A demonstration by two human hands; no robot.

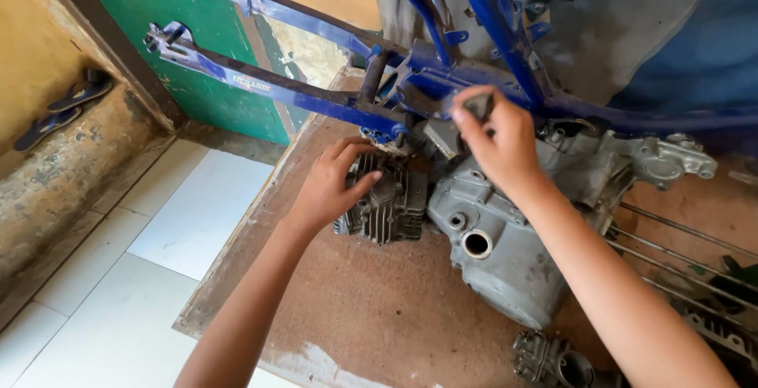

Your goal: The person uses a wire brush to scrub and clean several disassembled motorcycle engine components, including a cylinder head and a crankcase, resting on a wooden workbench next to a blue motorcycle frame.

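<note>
A grey motorcycle engine (497, 238) lies on a brown board (355, 309) under a blue tubular frame (316, 96). My left hand (335, 183) rests on the finned cylinder block (391, 206) at the engine's left end, fingers curled over its top. My right hand (497, 139) is above the crankcase, pinching a small dark part (478, 105) between thumb and fingers close to the frame's tubes. What that small part is cannot be made out.
White floor tiles (158, 238) lie left of the board. A green door (181, 9) and a worn step with dark sandals (67, 104) are at the back left. Thin metal rods (687, 262) and another grey engine part (553, 360) lie at the right.
</note>
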